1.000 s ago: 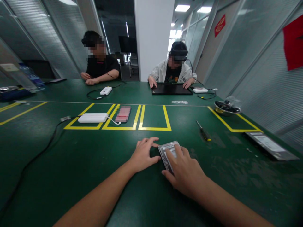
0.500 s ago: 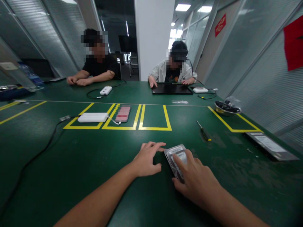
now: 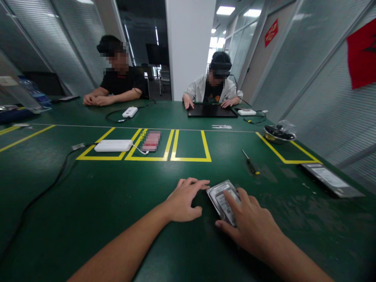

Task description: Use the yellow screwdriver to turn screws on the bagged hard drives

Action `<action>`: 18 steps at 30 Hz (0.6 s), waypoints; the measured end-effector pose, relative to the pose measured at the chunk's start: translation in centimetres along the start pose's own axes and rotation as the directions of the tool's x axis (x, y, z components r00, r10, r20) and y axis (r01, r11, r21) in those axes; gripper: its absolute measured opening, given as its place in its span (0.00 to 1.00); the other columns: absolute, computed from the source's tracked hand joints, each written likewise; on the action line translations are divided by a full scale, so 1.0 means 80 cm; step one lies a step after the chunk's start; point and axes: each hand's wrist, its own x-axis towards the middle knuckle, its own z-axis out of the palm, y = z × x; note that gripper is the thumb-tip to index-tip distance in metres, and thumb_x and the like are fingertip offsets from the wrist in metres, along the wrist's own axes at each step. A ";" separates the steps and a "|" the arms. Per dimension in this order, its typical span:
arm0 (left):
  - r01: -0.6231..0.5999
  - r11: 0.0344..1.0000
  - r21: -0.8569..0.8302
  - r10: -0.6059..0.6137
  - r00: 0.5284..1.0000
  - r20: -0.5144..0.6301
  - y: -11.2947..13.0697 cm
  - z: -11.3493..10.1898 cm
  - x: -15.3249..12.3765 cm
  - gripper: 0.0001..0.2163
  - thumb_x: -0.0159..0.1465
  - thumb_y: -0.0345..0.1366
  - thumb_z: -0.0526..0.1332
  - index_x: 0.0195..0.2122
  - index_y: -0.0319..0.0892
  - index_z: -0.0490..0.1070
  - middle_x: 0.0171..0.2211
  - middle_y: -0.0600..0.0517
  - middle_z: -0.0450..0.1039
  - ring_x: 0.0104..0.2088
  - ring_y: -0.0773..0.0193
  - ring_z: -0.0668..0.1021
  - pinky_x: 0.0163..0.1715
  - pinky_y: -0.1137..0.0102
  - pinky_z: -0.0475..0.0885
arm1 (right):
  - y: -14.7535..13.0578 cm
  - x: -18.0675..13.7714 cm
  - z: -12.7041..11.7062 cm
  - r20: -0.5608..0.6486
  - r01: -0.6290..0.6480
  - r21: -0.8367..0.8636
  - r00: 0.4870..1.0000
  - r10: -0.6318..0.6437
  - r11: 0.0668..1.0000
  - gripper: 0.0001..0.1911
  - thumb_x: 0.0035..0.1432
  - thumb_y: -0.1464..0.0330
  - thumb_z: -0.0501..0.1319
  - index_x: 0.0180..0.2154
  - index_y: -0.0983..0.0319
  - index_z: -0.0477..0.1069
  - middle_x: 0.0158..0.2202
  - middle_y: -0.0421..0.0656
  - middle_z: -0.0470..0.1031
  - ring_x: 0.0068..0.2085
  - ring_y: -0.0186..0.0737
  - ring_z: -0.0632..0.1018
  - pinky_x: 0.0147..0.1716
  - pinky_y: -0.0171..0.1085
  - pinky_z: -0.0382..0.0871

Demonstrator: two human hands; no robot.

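Note:
A silver hard drive (image 3: 222, 198) with a label lies on the green table, turned at an angle. My right hand (image 3: 252, 219) grips it from the right, with the index finger across the label and the thumb by its near edge; the palm hides its right part. My left hand (image 3: 185, 199) is open, palm down, its fingertips close to the drive's left far corner. Whether they touch it I cannot tell. Beyond my right hand lies a screwdriver (image 3: 252, 166) with a dark and yellow handle.
A larger drive-like metal unit (image 3: 331, 179) lies at the right. Past it stands a bowl (image 3: 279, 134) of dark parts. Yellow tape (image 3: 190, 159) marks the table near a white power bank (image 3: 114, 145) and a phone (image 3: 151, 141). Across sit two people, one touching a black panel (image 3: 212, 111).
The hard drive and my right hand have shifted slightly to the right. My left hand has barely moved. The view has turned a little.

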 end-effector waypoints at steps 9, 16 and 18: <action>0.033 0.999 0.005 -0.033 0.999 -0.027 -0.001 -0.003 -0.004 0.39 0.53 0.37 0.64 0.66 0.48 0.53 0.62 0.48 0.63 0.60 0.47 0.61 0.58 0.53 0.58 | 0.010 -0.003 0.004 0.013 -0.052 0.007 0.999 0.052 0.999 0.34 0.57 0.52 0.58 0.63 0.55 0.60 0.59 0.56 0.60 0.49 0.58 0.72 0.42 0.51 0.70; 0.050 0.998 0.029 -0.050 0.999 -0.016 -0.001 -0.001 -0.005 0.39 0.54 0.40 0.66 0.67 0.48 0.52 0.60 0.45 0.62 0.59 0.45 0.60 0.58 0.52 0.59 | 0.061 -0.021 0.025 -0.066 -0.143 -0.029 0.988 0.141 0.989 0.33 0.59 0.50 0.54 0.62 0.57 0.61 0.58 0.56 0.60 0.48 0.58 0.73 0.40 0.50 0.71; 0.070 0.997 0.037 -0.070 0.997 -0.015 0.001 -0.001 -0.004 0.39 0.55 0.41 0.66 0.67 0.48 0.52 0.60 0.46 0.62 0.59 0.45 0.61 0.57 0.52 0.59 | 0.078 -0.027 0.032 -0.088 -0.169 -0.042 0.982 0.165 0.985 0.33 0.60 0.50 0.53 0.62 0.58 0.60 0.58 0.56 0.60 0.48 0.58 0.73 0.40 0.50 0.72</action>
